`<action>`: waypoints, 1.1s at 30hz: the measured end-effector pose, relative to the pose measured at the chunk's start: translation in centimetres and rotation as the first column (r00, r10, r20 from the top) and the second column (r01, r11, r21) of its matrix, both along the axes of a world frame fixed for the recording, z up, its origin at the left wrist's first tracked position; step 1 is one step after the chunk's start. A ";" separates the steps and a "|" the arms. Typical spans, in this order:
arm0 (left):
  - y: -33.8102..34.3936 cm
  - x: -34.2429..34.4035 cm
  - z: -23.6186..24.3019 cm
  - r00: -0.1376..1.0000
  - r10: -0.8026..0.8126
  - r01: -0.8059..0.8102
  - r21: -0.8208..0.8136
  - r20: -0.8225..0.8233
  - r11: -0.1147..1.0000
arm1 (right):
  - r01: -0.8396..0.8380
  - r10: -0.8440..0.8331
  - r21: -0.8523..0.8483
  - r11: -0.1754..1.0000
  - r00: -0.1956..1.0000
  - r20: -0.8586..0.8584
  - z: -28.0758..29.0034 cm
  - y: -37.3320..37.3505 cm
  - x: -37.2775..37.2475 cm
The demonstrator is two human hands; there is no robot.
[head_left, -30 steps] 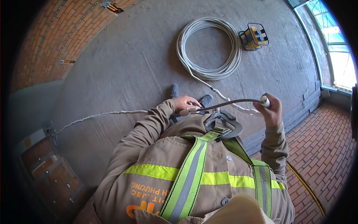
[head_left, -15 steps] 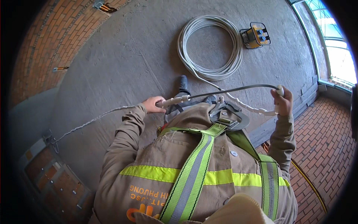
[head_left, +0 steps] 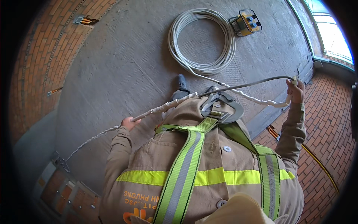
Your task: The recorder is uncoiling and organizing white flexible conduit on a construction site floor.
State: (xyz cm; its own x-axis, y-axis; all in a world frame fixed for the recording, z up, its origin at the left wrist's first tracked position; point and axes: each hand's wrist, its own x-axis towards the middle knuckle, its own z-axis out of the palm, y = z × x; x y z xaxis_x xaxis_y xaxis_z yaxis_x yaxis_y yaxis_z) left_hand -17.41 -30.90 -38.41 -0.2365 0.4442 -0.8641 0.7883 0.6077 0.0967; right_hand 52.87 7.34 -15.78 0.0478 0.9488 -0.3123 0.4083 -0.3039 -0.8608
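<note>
While the left hand point(head_left: 128, 123) closes around a white spiral-wrapped cable point(head_left: 164, 108), the right hand point(head_left: 296, 90) grips the smooth grey bare stretch point(head_left: 246, 85) arcing between them, with a round white coil point(head_left: 201, 41) on rough concrete floor point(head_left: 123, 67) beyond.

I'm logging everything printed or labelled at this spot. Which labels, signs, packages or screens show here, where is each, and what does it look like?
Lettering on jacket: orange print at the lower hem of the tan jacket, under the yellow reflective band.
Yellow box: on the concrete beside the coiled white cable, boxy, yellow with blue fittings; no label readable.
No signs, packages or screens.
</note>
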 end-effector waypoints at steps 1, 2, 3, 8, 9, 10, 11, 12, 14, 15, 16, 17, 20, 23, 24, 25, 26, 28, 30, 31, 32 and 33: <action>-0.2 -0.3 0.5 1.000 -0.006 0.005 -0.030 -0.027 1.000 | -0.026 0.026 -0.006 1.000 0.999 0.018 -0.2 0.2 0.5; -1.5 -0.8 0.6 0.999 -0.008 0.007 -0.031 -0.033 0.999 | -0.024 0.024 -0.007 1.000 1.000 0.012 -0.1 0.7 0.8; -3.3 -1.1 0.3 0.996 -0.037 0.034 -0.042 -0.085 0.999 | -0.036 0.036 -0.006 0.999 0.999 0.027 0.2 1.3 1.1; -3.6 -0.2 1.7 0.963 0.139 -0.100 0.173 -0.231 0.980 | -0.011 0.011 0.008 1.000 0.999 0.043 -1.1 5.0 4.5; -3.1 0.0 2.3 0.962 0.141 -0.101 0.175 -0.233 0.979 | 0.002 -0.002 0.007 1.000 1.000 0.031 -1.9 5.9 5.4; -2.6 0.1 3.1 0.957 0.173 -0.114 0.243 -0.235 0.963 | 0.000 0.000 0.009 1.000 1.000 0.028 -2.8 6.7 6.6; -2.1 0.4 3.7 0.950 0.206 -0.127 0.310 -0.235 0.942 | 0.004 -0.004 -0.015 1.000 1.000 0.014 -3.9 7.5 8.0; -1.8 1.0 4.4 0.948 0.215 -0.135 0.313 -0.236 0.940 | 0.003 -0.003 -0.038 0.999 1.000 0.000 -5.1 8.5 9.3; -0.4 2.3 6.2 0.951 0.204 -0.099 0.397 -0.231 0.912 | 0.003 -0.004 -0.053 0.999 1.000 -0.024 -7.6 10.5 12.5; 0.6 3.1 7.0 0.953 0.195 -0.078 0.435 -0.231 0.897 | -0.104 0.104 -0.058 0.993 0.995 -0.005 -9.1 11.7 13.7; 1.3 4.3 7.8 0.951 0.195 -0.074 0.437 -0.239 0.897 | -0.209 0.210 -0.066 0.976 0.978 0.014 -10.6 12.9 15.0; 1.1 5.6 8.3 0.948 0.213 -0.086 0.456 -0.235 0.886 | -0.320 0.323 -0.074 0.944 0.946 0.031 -11.1 14.6 15.5; 1.9 11.0 10.7 0.941 0.244 -0.106 0.479 -0.235 0.872 | -0.466 0.472 -0.093 0.880 0.879 0.061 -12.0 17.7 14.5; 7.6 19.5 14.7 0.977 0.208 -0.157 0.512 -0.044 0.844 | -0.681 0.644 0.023 0.732 0.702 0.306 -15.2 21.7 15.1; 10.0 22.8 15.8 0.983 0.177 -0.130 0.491 -0.050 0.861 | -0.712 0.660 0.028 0.702 0.664 0.351 -16.1 22.5 14.9; 12.5 26.0 16.6 0.988 0.144 -0.102 0.471 -0.054 0.876 | -0.714 0.664 0.025 0.700 0.664 0.344 -16.9 22.9 14.9; 13.8 28.9 17.3 0.990 0.138 -0.111 0.466 -0.023 0.878 | -0.787 0.692 0.069 0.613 0.577 0.435 -18.0 23.2 14.8; 17.1 34.0 17.2 0.993 0.102 -0.117 0.507 0.057 0.854 | -0.851 0.694 0.107 0.513 0.485 0.532 -18.9 24.4 14.2; 19.4 36.5 17.1 0.993 0.070 -0.108 0.544 0.090 0.832 | -0.918 0.755 0.135 0.372 0.384 0.531 -19.2 25.4 13.4; 20.2 37.1 17.0 0.990 0.101 -0.137 0.518 0.097 0.844 | -0.917 0.755 0.140 0.373 0.388 0.529 -19.3 25.8 12.9; 20.6 37.6 17.2 0.986 0.135 -0.167 0.492 0.100 0.854 | -0.918 0.758 0.140 0.370 0.386 0.526 -19.7 26.2 12.3; 20.9 38.1 17.4 0.980 0.169 -0.198 0.467 0.103 0.862 | -0.919 0.760 0.141 0.368 0.385 0.524 -20.0 26.4 11.7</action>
